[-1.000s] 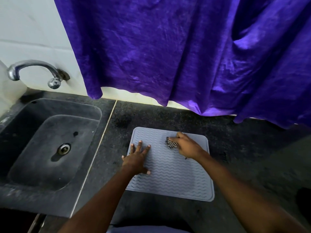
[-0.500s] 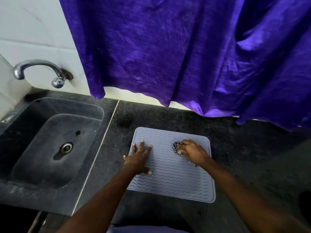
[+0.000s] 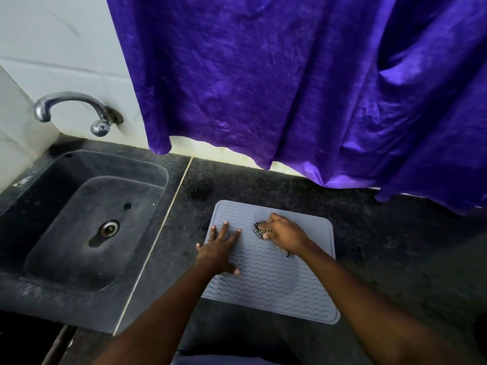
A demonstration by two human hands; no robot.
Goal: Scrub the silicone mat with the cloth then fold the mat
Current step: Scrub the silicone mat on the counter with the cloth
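A grey silicone mat [image 3: 276, 285] with wavy ridges lies flat on the dark counter. My left hand [image 3: 220, 250] presses flat on the mat's left part, fingers spread and straight. My right hand [image 3: 283, 234] grips a bunched black-and-white checked cloth [image 3: 259, 229] against the mat's upper middle. Most of the cloth is hidden under my fingers and palm; a bit of it shows by my wrist.
A dark sink [image 3: 87, 227] with a metal drain lies to the left, with a chrome tap [image 3: 71, 109] on the tiled wall above it. A purple curtain [image 3: 290, 88] hangs over the back of the dark counter [image 3: 395, 246].
My right hand has slid the cloth a little right and then back left across the mat's upper part. My left hand stays in the same place on the mat.
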